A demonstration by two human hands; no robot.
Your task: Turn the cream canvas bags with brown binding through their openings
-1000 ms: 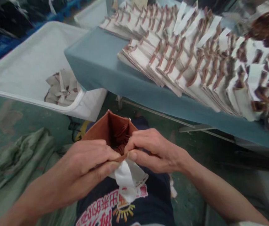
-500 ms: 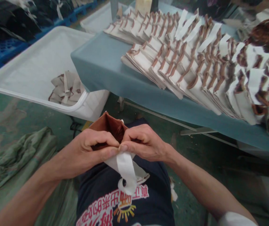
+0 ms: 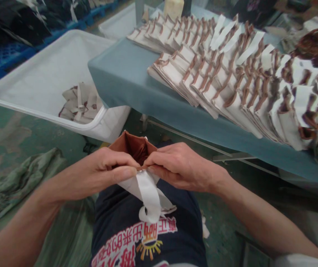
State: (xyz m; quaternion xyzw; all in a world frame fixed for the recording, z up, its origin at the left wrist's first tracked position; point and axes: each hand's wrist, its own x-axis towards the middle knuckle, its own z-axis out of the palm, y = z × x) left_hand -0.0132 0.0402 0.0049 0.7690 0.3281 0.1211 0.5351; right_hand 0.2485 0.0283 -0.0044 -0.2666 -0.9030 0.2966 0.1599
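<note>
A fabric pouch point(image 3: 129, 144), brown inside and off-white outside, is held with its mouth facing up over my lap. My left hand point(image 3: 117, 168) pinches the near rim between thumb and fingers. Close beside it, my right hand point(image 3: 172, 167) grips the same rim a little further right. Between the two hands a white strap point(image 3: 150, 194) hangs from the rim and curls at its lower end. The far rim stands up in a peak. Much of the pouch's outer side is hidden behind my hands and the strap.
On the blue-covered table point(image 3: 114, 70) lie rows of similar pouches point(image 3: 211, 74), some with white straps. A white plastic tub point(image 3: 36, 78) on the left contains several pale pieces point(image 3: 82, 102). Green sacking point(image 3: 30, 185) covers the floor at lower left.
My right hand has shifted slightly right along the rim, uncovering the strap's top edge where thumb and strap met. Both hands still grip the pouch. The view has moved slightly.
</note>
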